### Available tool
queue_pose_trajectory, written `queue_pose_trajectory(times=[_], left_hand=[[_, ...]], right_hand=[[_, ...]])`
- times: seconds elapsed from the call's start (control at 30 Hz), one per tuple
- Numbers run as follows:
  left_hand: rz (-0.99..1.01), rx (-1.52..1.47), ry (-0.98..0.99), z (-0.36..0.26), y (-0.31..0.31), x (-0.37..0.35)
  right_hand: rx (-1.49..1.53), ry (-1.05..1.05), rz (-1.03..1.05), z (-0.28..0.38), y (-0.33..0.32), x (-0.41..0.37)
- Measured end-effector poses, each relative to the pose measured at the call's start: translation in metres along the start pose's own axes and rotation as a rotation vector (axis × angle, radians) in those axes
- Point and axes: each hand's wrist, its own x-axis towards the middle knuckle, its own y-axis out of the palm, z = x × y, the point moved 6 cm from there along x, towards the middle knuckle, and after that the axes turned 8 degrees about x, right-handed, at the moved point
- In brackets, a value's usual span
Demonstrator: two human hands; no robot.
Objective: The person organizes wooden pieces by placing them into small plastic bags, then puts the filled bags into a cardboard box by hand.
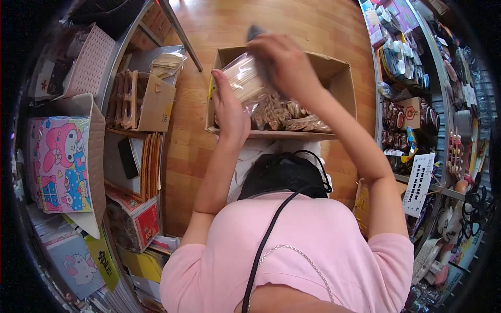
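Note:
A clear plastic bag of pale wooden sticks (242,78) is upright and tilted over an open cardboard box (342,81). My left hand (229,115) supports its left side, with the fingers wrapped round the edge. Over the bag's upper right side, my right hand (284,62) is closed on a dark grey cloth-like item (257,34), blurred by motion; its exact nature cannot be made out. Inside the box, below the bag, lie brown wooden pieces in clear wrapping (276,112).
Shelves with a small carton (156,101), frames (151,161) and a dark phone-like object (128,158) stand at the left. Packed shelves (443,104) line the right side. A black bag (282,175) lies near my lap.

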Motion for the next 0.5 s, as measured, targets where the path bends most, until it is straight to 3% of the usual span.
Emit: queue_pose_trajectory(times=[0.1, 0.13, 0.2, 0.27, 0.33, 0.4, 0.47, 0.5], left_hand=[[0.015, 0.059, 0.022, 0.004, -0.006, 0.002], [-0.004, 0.067, 0.016, 0.005, -0.007, 0.004], [-0.027, 0.072, 0.031, 0.009, -0.005, 0.009], [-0.047, 0.086, 0.051, 0.007, -0.006, 0.010], [-0.006, -0.065, 0.014, 0.003, -0.005, 0.007], [0.038, -0.012, 0.021, 0.003, -0.007, 0.007], [-0.055, 0.071, 0.001, 0.005, -0.012, 0.005], [-0.042, 0.066, 0.017, 0.005, -0.009, 0.005]], right_hand=[[0.081, 0.343, 0.023, -0.050, -0.009, -0.008], [0.081, 0.337, 0.024, -0.040, -0.005, -0.005], [0.085, 0.060, -0.002, 0.013, 0.015, -0.008], [0.138, -0.009, -0.029, 0.049, 0.029, -0.007], [0.182, -0.018, -0.019, 0.035, 0.026, -0.004], [0.079, 0.003, 0.004, -0.003, 0.015, -0.001], [0.150, 0.258, -0.006, -0.052, 0.008, 0.000], [0.095, 0.214, -0.046, -0.046, 0.008, -0.001]])
